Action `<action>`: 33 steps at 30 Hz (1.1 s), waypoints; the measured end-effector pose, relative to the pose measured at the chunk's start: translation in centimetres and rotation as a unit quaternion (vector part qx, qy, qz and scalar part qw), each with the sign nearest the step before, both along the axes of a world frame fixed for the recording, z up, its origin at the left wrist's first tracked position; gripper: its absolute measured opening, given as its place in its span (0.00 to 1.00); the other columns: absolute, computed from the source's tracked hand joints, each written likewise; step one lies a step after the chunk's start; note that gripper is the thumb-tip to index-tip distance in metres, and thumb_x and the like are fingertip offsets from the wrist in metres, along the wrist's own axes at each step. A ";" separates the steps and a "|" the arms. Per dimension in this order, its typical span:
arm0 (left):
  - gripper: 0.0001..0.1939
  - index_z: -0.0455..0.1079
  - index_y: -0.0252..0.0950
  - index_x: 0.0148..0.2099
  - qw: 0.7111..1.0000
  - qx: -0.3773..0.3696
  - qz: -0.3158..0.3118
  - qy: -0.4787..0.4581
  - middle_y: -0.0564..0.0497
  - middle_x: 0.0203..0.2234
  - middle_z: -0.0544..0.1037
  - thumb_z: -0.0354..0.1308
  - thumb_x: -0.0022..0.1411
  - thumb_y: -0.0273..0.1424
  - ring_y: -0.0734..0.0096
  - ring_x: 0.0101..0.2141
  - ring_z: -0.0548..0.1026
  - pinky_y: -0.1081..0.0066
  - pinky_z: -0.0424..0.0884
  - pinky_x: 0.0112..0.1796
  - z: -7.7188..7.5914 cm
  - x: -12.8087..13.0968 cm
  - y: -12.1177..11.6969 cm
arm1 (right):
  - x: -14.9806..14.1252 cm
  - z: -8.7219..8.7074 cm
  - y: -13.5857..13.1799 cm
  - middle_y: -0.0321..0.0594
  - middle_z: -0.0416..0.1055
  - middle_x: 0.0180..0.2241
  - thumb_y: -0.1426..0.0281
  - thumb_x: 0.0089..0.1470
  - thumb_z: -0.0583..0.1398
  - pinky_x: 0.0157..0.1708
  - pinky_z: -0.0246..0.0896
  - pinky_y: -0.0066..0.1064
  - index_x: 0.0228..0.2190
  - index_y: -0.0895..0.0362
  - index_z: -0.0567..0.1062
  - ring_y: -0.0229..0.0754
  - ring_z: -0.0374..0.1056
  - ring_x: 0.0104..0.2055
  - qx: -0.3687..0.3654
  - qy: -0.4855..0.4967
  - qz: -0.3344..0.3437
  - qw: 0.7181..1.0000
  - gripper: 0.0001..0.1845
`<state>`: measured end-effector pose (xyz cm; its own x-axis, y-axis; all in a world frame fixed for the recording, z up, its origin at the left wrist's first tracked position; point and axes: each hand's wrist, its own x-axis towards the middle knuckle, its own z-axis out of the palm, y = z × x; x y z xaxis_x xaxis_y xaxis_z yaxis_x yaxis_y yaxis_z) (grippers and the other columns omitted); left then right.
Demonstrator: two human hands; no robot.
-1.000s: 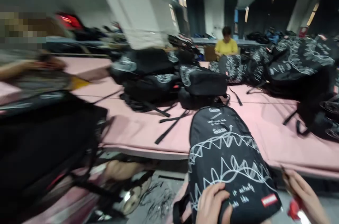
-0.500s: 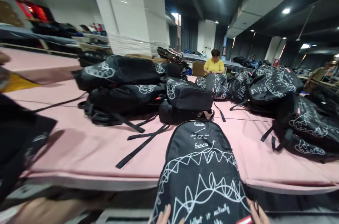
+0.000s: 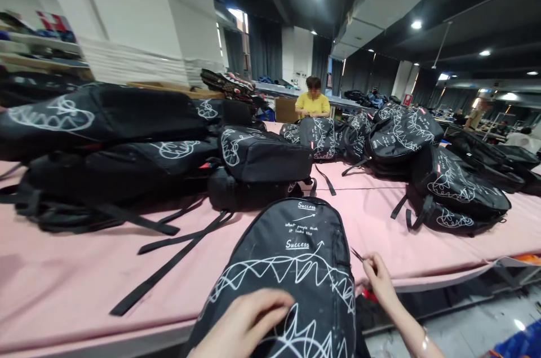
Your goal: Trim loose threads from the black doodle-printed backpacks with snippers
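Observation:
A black backpack (image 3: 270,279) with white scribbled print and the word "Success" stands upright in front of me at the table's near edge. My left hand (image 3: 253,318) is over its front panel, fingers slightly curved and holding nothing; whether it presses on the fabric I cannot tell. To the right of the bag, my right hand (image 3: 377,273) is closed around small dark thread snips (image 3: 357,255), their thin points aimed toward the bag's side zipper. The snips' handles are hidden in my fingers.
Black backpacks (image 3: 143,115) lie stacked on the pink-covered table (image 3: 380,222) at left, with loose straps (image 3: 169,273) trailing forward. More printed backpacks (image 3: 460,183) are piled at right. Across the table, a person in a yellow top (image 3: 313,104) is beside other bags. A white pillar (image 3: 122,14) rises behind.
The view has swung right and nearer the table. My left hand has moved up over the bag's front; my right hand has left the bag's side and lifted the snips beside it.

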<state>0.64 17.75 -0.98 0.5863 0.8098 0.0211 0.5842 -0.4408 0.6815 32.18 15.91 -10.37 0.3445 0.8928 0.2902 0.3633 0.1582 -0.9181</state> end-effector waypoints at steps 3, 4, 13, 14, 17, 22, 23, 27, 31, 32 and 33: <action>0.13 0.73 0.38 0.35 0.998 -0.057 0.034 0.015 0.54 0.27 0.78 0.46 0.58 0.31 0.70 0.30 0.75 0.74 0.69 0.35 0.8 6.8 4.9 | -0.7 0.1 4.3 0.37 0.68 0.27 0.58 0.50 0.54 0.33 0.60 0.29 0.27 0.56 0.68 0.42 0.66 0.32 0.007 -0.026 -0.033 0.999 0.14; 0.13 0.72 0.37 0.37 0.996 -0.047 0.069 0.022 0.53 0.28 0.78 0.46 0.58 0.29 0.70 0.31 0.75 0.74 0.68 0.35 0.4 8.7 6.5 | -1.1 0.0 5.2 0.37 0.68 0.26 0.59 0.51 0.53 0.32 0.59 0.29 0.27 0.56 0.67 0.42 0.66 0.31 0.003 -0.034 -0.040 0.999 0.13; 0.13 0.70 0.33 0.37 0.979 -0.003 0.183 0.089 0.48 0.34 0.76 0.52 0.60 0.38 0.68 0.37 0.73 0.62 0.68 0.40 -2.9 16.7 14.1 | -1.3 -0.6 7.4 0.35 0.70 0.25 0.66 0.51 0.54 0.28 0.54 0.28 0.26 0.53 0.67 0.43 0.66 0.28 -0.032 -0.153 -0.095 0.983 0.05; 0.13 0.70 0.33 0.37 0.978 0.001 0.183 0.097 0.49 0.34 0.76 0.53 0.60 0.39 0.68 0.37 0.73 0.62 0.68 0.40 -3.1 16.9 14.3 | -1.2 -0.6 7.6 0.35 0.70 0.26 0.66 0.51 0.54 0.29 0.55 0.28 0.27 0.53 0.68 0.43 0.66 0.29 -0.035 -0.162 -0.094 0.982 0.05; 0.13 0.69 0.33 0.36 0.977 0.017 0.182 0.113 0.48 0.34 0.75 0.52 0.60 0.38 0.68 0.37 0.73 0.61 0.68 0.40 -3.5 16.9 14.6 | -1.2 -0.6 8.3 0.36 0.71 0.27 0.67 0.52 0.54 0.30 0.56 0.28 0.28 0.53 0.68 0.42 0.68 0.31 -0.042 -0.181 -0.083 0.979 0.04; 0.13 0.68 0.32 0.38 0.976 0.021 0.178 0.123 0.49 0.34 0.74 0.50 0.62 0.38 0.69 0.35 0.73 0.62 0.69 0.39 -3.8 16.5 14.8 | -1.6 -0.3 9.1 0.36 0.72 0.29 0.68 0.51 0.55 0.30 0.56 0.28 0.29 0.54 0.68 0.42 0.68 0.32 -0.048 -0.201 -0.061 0.976 0.03; 0.13 0.68 0.32 0.38 0.976 0.020 0.178 0.123 0.49 0.34 0.74 0.50 0.62 0.38 0.69 0.35 0.73 0.62 0.69 0.39 -3.8 16.4 14.8 | -1.7 -0.2 9.1 0.36 0.72 0.29 0.68 0.51 0.56 0.30 0.56 0.27 0.29 0.54 0.68 0.42 0.68 0.32 -0.048 -0.205 -0.059 0.976 0.02; 0.13 0.68 0.33 0.40 0.977 0.014 0.180 0.117 0.49 0.35 0.75 0.49 0.62 0.37 0.70 0.36 0.73 0.63 0.69 0.39 -3.6 16.1 15.0 | -1.7 0.0 8.7 0.36 0.72 0.29 0.69 0.51 0.56 0.30 0.56 0.27 0.29 0.54 0.68 0.42 0.68 0.32 -0.054 -0.220 -0.065 0.972 0.02; 0.13 0.69 0.34 0.39 0.979 0.020 0.166 0.119 0.48 0.36 0.75 0.50 0.61 0.38 0.68 0.37 0.73 0.63 0.69 0.38 -3.6 16.5 14.9 | -1.6 0.1 8.2 0.37 0.72 0.30 0.70 0.52 0.55 0.30 0.55 0.28 0.29 0.54 0.68 0.43 0.68 0.33 -0.056 -0.240 -0.070 0.967 0.02; 0.14 0.70 0.34 0.38 0.978 0.023 0.165 0.122 0.48 0.35 0.76 0.51 0.60 0.39 0.68 0.37 0.73 0.63 0.68 0.38 -3.6 16.7 14.8 | -1.7 0.1 8.1 0.38 0.72 0.31 0.70 0.52 0.55 0.30 0.55 0.28 0.29 0.54 0.68 0.43 0.68 0.33 -0.056 -0.244 -0.072 0.965 0.02; 0.14 0.70 0.33 0.37 0.978 0.026 0.166 0.125 0.47 0.35 0.76 0.52 0.60 0.39 0.67 0.37 0.73 0.63 0.68 0.38 -3.7 16.8 14.7 | -1.7 0.1 8.0 0.38 0.72 0.31 0.70 0.52 0.55 0.30 0.55 0.28 0.30 0.54 0.68 0.43 0.68 0.33 -0.057 -0.249 -0.075 0.964 0.02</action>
